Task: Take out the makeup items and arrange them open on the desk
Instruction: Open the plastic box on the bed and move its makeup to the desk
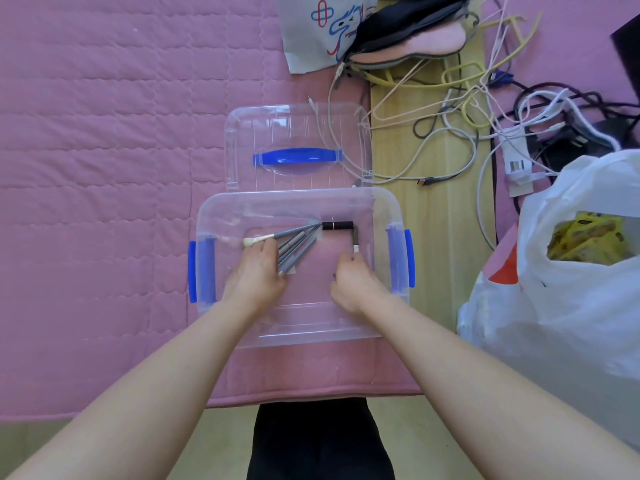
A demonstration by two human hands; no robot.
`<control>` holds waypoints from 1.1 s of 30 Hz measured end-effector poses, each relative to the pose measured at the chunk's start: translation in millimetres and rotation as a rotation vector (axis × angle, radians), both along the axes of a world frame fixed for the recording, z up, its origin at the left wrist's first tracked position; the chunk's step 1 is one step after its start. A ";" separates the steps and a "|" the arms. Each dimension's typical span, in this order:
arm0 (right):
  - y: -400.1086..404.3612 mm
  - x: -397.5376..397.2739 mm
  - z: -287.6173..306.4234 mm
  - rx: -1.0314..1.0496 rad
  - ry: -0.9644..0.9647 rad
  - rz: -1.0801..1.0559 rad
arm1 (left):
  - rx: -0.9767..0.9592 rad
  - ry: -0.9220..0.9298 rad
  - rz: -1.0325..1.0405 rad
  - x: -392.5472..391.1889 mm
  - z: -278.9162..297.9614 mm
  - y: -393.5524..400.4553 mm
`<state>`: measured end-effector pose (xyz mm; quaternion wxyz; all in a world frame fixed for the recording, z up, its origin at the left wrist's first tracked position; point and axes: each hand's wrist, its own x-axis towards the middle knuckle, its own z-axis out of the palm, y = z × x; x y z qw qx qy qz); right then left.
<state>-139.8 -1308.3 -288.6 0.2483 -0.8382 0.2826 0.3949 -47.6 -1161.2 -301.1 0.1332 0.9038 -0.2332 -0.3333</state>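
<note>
Little is done yet: the lid (298, 147) lies off at upper centre, but every item sits inside the clear box (388, 202) mid-frame. The left hand (256, 271) curls around the grey brushes (294, 247); the right hand (349, 278) pinches a slim pen-like stick (355, 242) (a black tube (337, 225) lies beside it).

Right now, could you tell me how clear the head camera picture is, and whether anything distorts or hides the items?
Head view: even light, sharp centre; wide-angle bending at the edges; the clear box walls haze the brushes; both hands partly cover them.
</note>
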 end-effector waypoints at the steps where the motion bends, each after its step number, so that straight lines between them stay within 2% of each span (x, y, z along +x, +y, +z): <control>1: -0.7 0.3 -0.8 -0.011 -0.008 -0.030 | 0.050 0.007 0.019 1.7 -0.8 -4.0; 3: -0.6 2.6 -3.1 -0.025 -0.022 -0.093 | 0.120 0.008 0.056 4.2 -2.9 -13.8; 7: 0.6 8.5 -7.9 -0.143 -0.134 -0.228 | 0.081 -0.042 0.112 5.4 -10.5 -29.6; 11: 0.6 11.3 -12.6 -0.247 -0.146 -0.166 | 0.121 -0.168 -0.014 4.7 -19.9 -32.1; 18: 2.8 20.2 -24.0 -0.288 -0.062 -0.129 | 0.276 -0.186 -0.129 1.9 -33.9 -26.9; 25: 6.2 20.0 -34.2 -0.302 -0.070 -0.108 | 0.257 -0.171 -0.211 0.3 -36.3 -22.5; 30: 0.4 17.4 -35.4 -0.201 -0.032 -0.088 | 0.131 -0.027 0.002 0.0 -31.5 -21.7; 33: 1.5 18.5 -35.9 -0.177 -0.040 -0.110 | 0.026 -0.041 0.052 4.1 -23.5 -24.3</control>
